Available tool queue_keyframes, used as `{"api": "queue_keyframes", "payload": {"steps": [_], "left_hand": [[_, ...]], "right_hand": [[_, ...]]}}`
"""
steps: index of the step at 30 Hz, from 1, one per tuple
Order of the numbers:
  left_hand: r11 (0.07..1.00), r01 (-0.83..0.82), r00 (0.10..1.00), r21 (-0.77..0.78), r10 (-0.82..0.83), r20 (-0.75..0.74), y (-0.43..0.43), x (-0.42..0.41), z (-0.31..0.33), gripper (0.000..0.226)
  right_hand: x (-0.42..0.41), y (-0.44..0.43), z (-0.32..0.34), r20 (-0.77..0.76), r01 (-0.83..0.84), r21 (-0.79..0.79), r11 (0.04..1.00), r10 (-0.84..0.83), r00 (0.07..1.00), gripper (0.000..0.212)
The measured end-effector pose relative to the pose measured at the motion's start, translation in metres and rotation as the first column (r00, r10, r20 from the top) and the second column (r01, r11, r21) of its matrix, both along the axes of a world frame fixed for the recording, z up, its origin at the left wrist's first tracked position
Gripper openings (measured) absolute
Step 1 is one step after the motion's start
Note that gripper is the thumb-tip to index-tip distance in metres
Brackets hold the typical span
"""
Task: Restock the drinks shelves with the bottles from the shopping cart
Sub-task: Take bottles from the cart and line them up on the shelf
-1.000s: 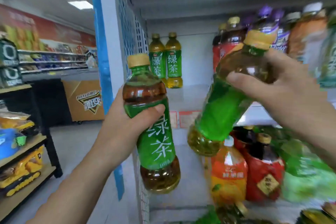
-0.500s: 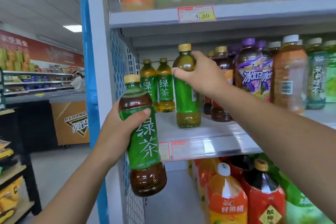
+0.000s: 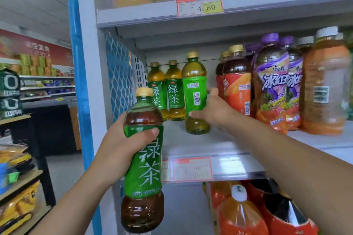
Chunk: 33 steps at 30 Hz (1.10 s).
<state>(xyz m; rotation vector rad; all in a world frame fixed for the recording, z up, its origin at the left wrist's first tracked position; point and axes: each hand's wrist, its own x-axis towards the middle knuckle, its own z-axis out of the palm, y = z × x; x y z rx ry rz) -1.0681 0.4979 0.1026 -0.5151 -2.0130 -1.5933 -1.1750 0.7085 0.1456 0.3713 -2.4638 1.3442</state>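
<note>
Our right hand [image 3: 212,108] wraps thumb and fingers round shelved bottle [image 3: 194,89], steadying it upright just right-front of back pair [image 3: 173,89], keeping green teas grouped. Our left hand [image 3: 118,143] grips spare bottle [image 3: 142,168] upright, well forward of back pair, likely next in.

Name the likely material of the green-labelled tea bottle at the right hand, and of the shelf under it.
Green-labelled tea bottle: clear glossy plastic, apparently; the tea shows through. Pale grey shelf: probably painted metal, smooth with a soft sheen.
</note>
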Motion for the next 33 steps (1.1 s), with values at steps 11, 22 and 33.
{"api": "queue_keyframes", "payload": {"steps": [11,22,33], "left_hand": [[0.997,0.031,0.999,0.065,-0.033,0.039,-0.01,-0.019,-0.013,0.039],[0.997,0.031,0.998,0.075,-0.035,0.054,-0.007,-0.012,-0.012,0.054],[0.995,0.058,0.996,0.081,-0.063,0.059,-0.011,-0.024,-0.009,0.071]], "right_hand": [[-0.05,-0.007,-0.002,0.112,0.052,-0.227,0.972,-0.027,0.993,0.096],[-0.038,-0.013,-0.005,0.108,0.038,-0.207,0.978,-0.016,0.994,0.088],[-0.062,-0.011,0.0,0.093,0.161,-0.001,0.987,-0.161,0.983,0.049]]}}
